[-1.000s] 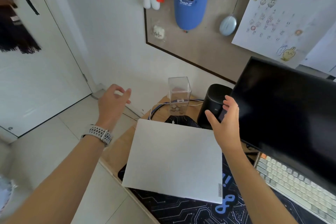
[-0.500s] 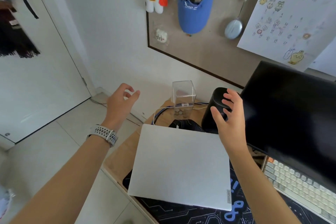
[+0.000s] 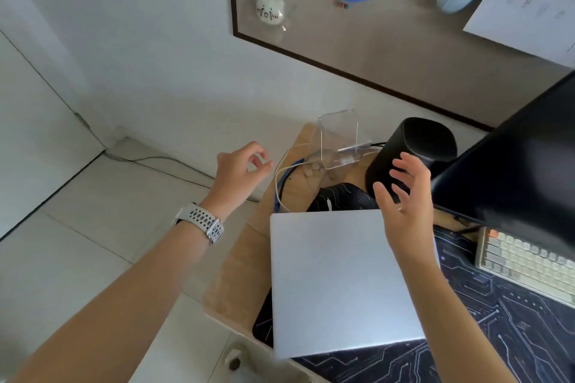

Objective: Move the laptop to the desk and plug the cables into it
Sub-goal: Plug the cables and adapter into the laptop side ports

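A closed silver laptop [image 3: 336,283] lies flat on the dark circuit-print desk mat [image 3: 504,333] at the left end of the wooden desk [image 3: 236,270]. White and blue cables [image 3: 281,183] loop on the desk just beyond the laptop's far left corner. My left hand [image 3: 241,169], with a watch on its wrist, hovers with fingers apart right beside those cables, holding nothing. My right hand [image 3: 407,199] is spread open above the laptop's far right corner, in front of a black cylinder, and is also empty.
A black cylindrical speaker [image 3: 413,152] and a clear plastic box [image 3: 340,140] stand behind the laptop. A dark monitor [image 3: 516,165] looms at the right over a keyboard [image 3: 525,261]. The desk's left edge drops to a tiled floor [image 3: 77,252]. A pinboard [image 3: 389,40] hangs on the wall.
The view has tipped down and closer to the desk. My left hand has moved right toward the cables, fingers curling. My right hand stays open over the laptop's far corner.
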### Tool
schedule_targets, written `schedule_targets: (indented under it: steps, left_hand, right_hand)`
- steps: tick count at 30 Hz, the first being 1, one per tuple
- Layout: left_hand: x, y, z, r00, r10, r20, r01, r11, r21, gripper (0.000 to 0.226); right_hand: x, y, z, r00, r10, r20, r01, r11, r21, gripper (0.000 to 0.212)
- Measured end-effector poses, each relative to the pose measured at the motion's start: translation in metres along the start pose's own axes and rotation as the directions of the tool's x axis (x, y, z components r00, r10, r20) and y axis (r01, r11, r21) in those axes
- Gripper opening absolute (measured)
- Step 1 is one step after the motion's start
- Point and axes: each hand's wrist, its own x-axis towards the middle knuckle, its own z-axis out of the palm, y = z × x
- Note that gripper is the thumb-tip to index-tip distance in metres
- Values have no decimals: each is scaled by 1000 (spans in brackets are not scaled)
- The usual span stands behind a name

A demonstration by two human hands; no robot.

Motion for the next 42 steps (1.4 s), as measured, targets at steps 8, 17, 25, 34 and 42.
schedule_targets:
  steps: [8,17,25,34,42]
  left_hand:
    - [24,-25,41,981,12,195,-15,1000,16,7]
    - [42,-50,81,835,-70,546,-14,989,148,7]
    - [61,-52,93,826,-83,558,45,996,81,9]
    - [75,-64,104,767,-36,641,82,996,-42,17]
    - [79,-78,108,710,24,704,60,994,-95,17]
  right_hand:
    - [7,38,20,997,69,-37,-72,993,-91,49]
    - [33,74,25,990,107,92,-86,975,-204,36]
    - [69,87,42,937,193,290,-9,847,-532,18]
    - [108,88,100,585,667,461,124,488,-864,30]
    - [109,99,132,313,854,415,119,398,-910,20]
